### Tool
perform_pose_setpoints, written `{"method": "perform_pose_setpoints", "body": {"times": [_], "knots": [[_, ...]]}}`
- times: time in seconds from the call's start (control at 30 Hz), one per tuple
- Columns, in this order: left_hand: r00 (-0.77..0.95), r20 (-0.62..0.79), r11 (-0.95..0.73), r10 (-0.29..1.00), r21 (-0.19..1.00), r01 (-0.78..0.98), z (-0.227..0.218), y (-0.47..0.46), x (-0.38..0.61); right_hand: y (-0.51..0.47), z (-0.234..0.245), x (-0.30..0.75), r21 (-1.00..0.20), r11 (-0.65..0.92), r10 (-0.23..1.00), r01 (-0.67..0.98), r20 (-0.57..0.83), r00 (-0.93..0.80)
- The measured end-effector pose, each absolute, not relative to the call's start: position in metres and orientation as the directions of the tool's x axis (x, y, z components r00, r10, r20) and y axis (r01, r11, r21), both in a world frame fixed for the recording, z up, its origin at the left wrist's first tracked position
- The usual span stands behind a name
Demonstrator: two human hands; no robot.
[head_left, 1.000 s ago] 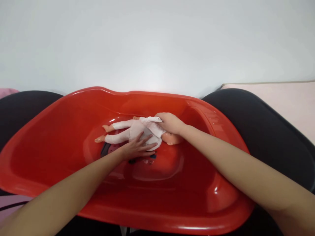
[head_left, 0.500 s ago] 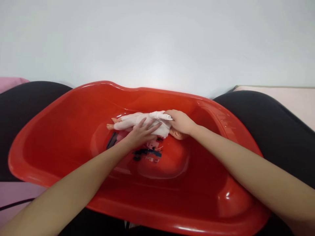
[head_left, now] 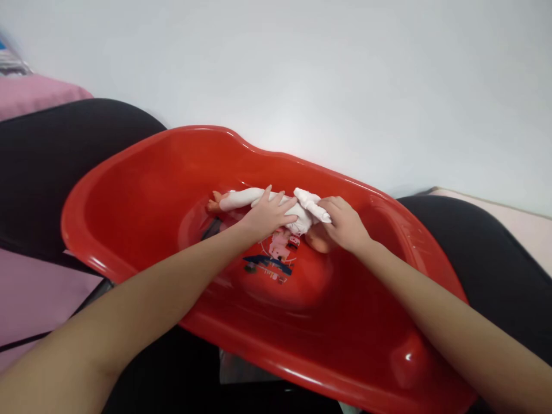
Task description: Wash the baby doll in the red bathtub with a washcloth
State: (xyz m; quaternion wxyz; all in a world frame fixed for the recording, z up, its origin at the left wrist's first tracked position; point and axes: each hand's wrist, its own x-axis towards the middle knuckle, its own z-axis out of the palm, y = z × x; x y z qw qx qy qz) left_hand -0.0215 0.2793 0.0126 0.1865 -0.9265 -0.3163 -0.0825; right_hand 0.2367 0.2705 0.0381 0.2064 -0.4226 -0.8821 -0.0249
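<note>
A baby doll (head_left: pixel 244 199) in a white outfit lies in the red plastic baby bath (head_left: pixel 129 201), its bare feet to the left and its head to the right. My left hand (head_left: pixel 267 217) rests on the doll's body, fingers spread. At the head end, my right hand (head_left: pixel 345 224) has its fingers bent around the doll's upper part, beside the raised white sleeve (head_left: pixel 311 204). It covers much of the doll's head, and the fingertips are hidden. Under the doll, a printed picture (head_left: pixel 276 256) in pink and dark blue shows on the tub floor.
Black rounded surfaces, perhaps chairs, stand left (head_left: pixel 77 155) and right (head_left: pixel 474 253) of the tub. A white wall (head_left: pixel 276 75) rises behind it. Pink cloth (head_left: pixel 43 95) shows at the left, and a pale pink surface (head_left: pixel 517 221) at the right.
The view has turned, so the tub looks tilted down to the right. The doll appears rolled more onto its side, its sleeve raised. Both hands stay on it.
</note>
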Motion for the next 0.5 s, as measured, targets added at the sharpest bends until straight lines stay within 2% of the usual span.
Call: {"method": "perform_pose_setpoints", "body": {"times": [0.1, 0.2, 0.27, 0.33, 0.4, 0.5], "knots": [[0.788, 0.258, -0.734, 0.558, -0.290, 0.615, 0.013, 0.280, -0.021, 0.263, 0.041, 0.233, 0.067, 0.671, 0.683, 0.738, 0.331, -0.651], [0.780, 0.244, -0.730, 0.576, -0.276, 0.625, 0.014, 0.284, -0.019, 0.256, 0.035, 0.223, 0.307, 0.790, 0.515, 0.530, 0.134, -0.847], [0.765, 0.219, -0.726, 0.605, -0.244, 0.643, 0.016, 0.286, -0.018, 0.253, 0.023, 0.212, 0.397, 0.832, 0.425, 0.387, -0.010, -0.905], [0.754, 0.172, -0.724, 0.634, -0.214, 0.656, 0.020, 0.288, -0.017, 0.253, 0.006, 0.201, 0.439, 0.830, 0.422, 0.345, -0.090, -0.902], [0.753, 0.132, -0.730, 0.645, -0.187, 0.658, 0.025, 0.289, -0.018, 0.254, -0.011, 0.190, 0.450, 0.812, 0.473, 0.372, -0.132, -0.871], [0.758, 0.121, -0.742, 0.641, -0.154, 0.652, 0.029, 0.288, -0.019, 0.256, -0.028, 0.174, 0.368, 0.829, 0.516, 0.422, -0.210, -0.831]]}}
